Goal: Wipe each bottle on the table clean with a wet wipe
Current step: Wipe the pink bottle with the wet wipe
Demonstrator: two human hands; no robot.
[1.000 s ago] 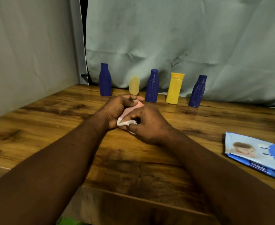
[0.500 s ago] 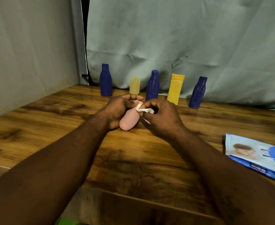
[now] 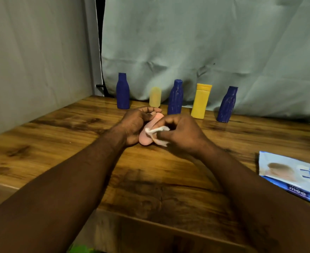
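The left hand (image 3: 132, 125) is curled around a small pink bottle (image 3: 148, 133) and holds it tilted, with its round bottom end pointing toward the camera. The right hand (image 3: 183, 134) pinches a white wet wipe (image 3: 157, 134) between thumb and fingers and presses it on the right side of the pink bottle. Both hands are just above the wooden desk (image 3: 59, 143), near its middle.

Behind the hands, along the far edge of the desk, five more bottles stand in a row (all upright). From left to right: a dark blue bottle (image 3: 122, 91), a short pale yellow bottle (image 3: 155, 97), a second blue bottle (image 3: 175, 97), a tall yellow bottle (image 3: 200, 101) and a third blue bottle (image 3: 227, 105).

At the right edge of the desk lies a blue and white wipes pack (image 3: 293, 176), flat and well apart from the hands. A grey cloth (image 3: 205, 42) hangs behind the row.
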